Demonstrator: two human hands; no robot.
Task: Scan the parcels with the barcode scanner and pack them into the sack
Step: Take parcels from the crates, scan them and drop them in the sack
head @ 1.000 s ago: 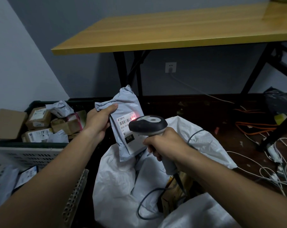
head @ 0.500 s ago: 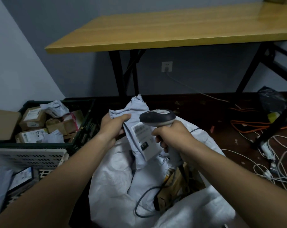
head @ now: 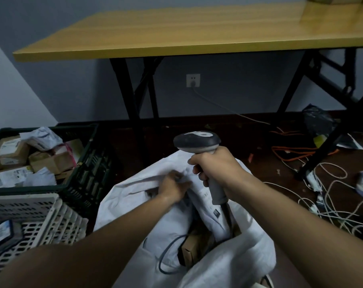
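1. Right hand [head: 216, 166] is wrapped round the handle of the barcode scanner [head: 199, 143], head up and facing away, above the sack's far rim.
2. Left hand [head: 172, 187] is down at the mouth of the white sack [head: 228, 265], fingers curled onto the grey mailer parcel [head: 209, 206]; blurred, so the exact grip is unclear.
3. Mailer sits partly inside the sack opening, label edge showing just below the scanner handle.
4. A brown box [head: 192, 249] and the scanner cable [head: 166, 256] lie deeper in the sack.
5. Black crate [head: 89, 179] on the left holds more parcels [head: 12, 152], boxes and mailers mixed.
6. White crate [head: 41, 221] is nearest, bottom left.
7. Wooden table [head: 187, 32] stands behind; loose cables [head: 330, 196] on the floor to the right.
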